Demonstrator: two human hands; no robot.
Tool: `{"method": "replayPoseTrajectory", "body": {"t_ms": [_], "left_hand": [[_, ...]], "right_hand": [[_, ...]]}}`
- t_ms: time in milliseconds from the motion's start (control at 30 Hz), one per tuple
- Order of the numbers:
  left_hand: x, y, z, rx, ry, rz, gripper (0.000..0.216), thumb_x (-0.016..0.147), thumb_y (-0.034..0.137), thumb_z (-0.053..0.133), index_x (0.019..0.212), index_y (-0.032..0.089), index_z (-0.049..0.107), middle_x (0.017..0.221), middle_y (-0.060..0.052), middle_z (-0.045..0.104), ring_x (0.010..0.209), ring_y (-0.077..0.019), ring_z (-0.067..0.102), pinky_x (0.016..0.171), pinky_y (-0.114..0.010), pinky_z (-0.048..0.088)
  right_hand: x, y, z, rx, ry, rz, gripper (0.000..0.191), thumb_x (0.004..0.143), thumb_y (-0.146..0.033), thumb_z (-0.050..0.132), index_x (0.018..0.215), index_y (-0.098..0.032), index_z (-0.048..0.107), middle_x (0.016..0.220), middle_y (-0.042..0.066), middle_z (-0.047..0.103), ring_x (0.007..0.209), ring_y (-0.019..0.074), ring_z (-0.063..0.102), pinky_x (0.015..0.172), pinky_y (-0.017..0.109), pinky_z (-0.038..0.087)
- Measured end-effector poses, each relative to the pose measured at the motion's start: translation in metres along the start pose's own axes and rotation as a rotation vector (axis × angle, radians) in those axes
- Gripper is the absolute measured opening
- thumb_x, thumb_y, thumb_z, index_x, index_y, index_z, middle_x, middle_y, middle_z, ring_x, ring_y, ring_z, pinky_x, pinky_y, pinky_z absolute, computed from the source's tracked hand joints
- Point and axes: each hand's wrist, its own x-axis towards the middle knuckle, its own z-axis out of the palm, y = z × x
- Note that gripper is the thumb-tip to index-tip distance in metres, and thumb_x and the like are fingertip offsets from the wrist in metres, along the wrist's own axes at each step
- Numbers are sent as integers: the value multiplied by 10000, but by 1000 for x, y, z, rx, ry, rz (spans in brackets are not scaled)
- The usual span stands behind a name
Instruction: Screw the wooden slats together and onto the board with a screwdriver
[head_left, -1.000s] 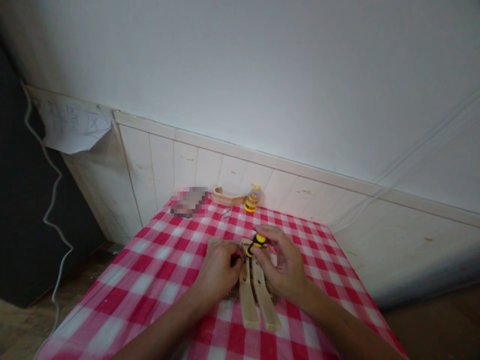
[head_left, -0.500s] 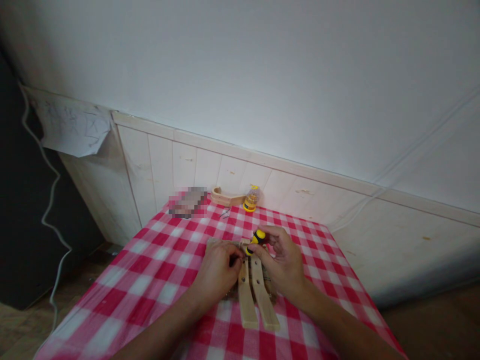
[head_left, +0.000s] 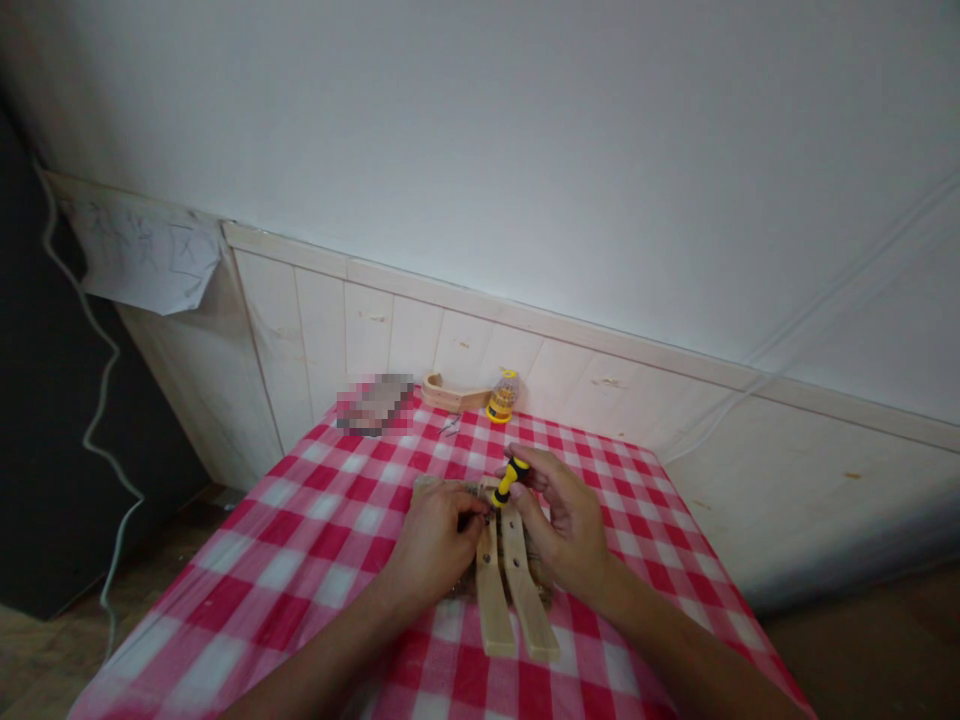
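Note:
A short yellow-and-black screwdriver (head_left: 511, 480) stands tilted in the fingers of my right hand (head_left: 568, 520), its lower end at the far part of a pale wooden piece. My left hand (head_left: 435, 538) is closed in a pinch beside that lower end; what its fingertips hold is hidden. Two bent wooden pieces lie side by side between my hands, the left wooden piece (head_left: 495, 610) and the right wooden piece (head_left: 531, 605), both with dark screw holes or screws. Under them is a brownish, crinkled sheet or bag (head_left: 541, 575), mostly covered.
A red-and-white checked cloth (head_left: 315, 560) covers the table. Toward the wall stand a curved wooden part (head_left: 454, 398) and a yellow-based bit container (head_left: 502, 398). Small metal pieces (head_left: 450, 427) lie nearby, with a blurred-out object (head_left: 375, 405) to their left. A white cable (head_left: 97, 420) hangs at left.
The screwdriver has turned slightly and shows more of its yellow shaft, as my right fingers shifted on its top. My left hand has hardly moved.

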Motion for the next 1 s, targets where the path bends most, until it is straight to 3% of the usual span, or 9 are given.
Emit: {"method": "replayPoseTrajectory", "body": {"t_ms": [767, 1000], "left_hand": [[1, -3, 2, -5, -1, -21, 210, 819, 105, 624, 843, 213, 803, 927, -35, 790, 933, -240, 676, 903, -383, 439], [0, -3, 2, -16, 14, -19, 205, 814, 99, 632, 844, 208, 803, 932, -30, 793, 950, -236, 683, 937, -389, 429]], "right_hand": [[1, 4, 2, 43, 67, 14, 393, 902, -138, 693, 1254, -304, 642, 1032, 33, 691, 834, 155, 691, 739, 263, 602], [1, 4, 3, 37, 81, 10, 351, 896, -157, 710, 1215, -285, 641, 1010, 35, 682, 844, 168, 688, 751, 291, 589]]}}
